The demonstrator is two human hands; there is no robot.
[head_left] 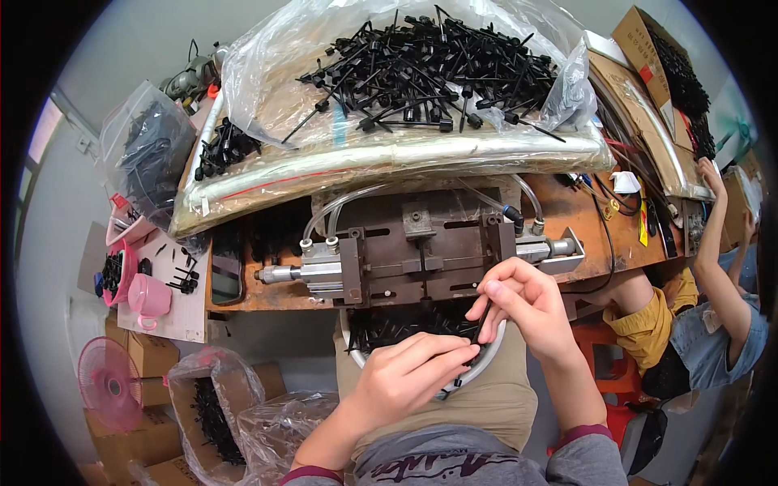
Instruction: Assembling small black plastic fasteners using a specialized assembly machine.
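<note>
My right hand [531,309] is closed, thumb against fingers, around a thin black plastic piece [481,321]. At that piece's lower end are the fingertips of my left hand [399,377], pressed together; most of the piece is hidden by my fingers. Both hands are over a basin with a white rim [493,347] on my lap, which holds many loose black parts [413,326]. Just beyond my hands, at the table edge, stands a dark metal clamping fixture [393,223] with an air cylinder [322,274] on its left and clear hoses.
A plastic-wrapped tray [389,157] above the fixture carries a heap of black stemmed parts [438,73]. To the left are a phone [228,266], a pink cup [151,295] and a pink fan [110,382]. At right, a co-worker's arm [713,235] reaches toward a carton.
</note>
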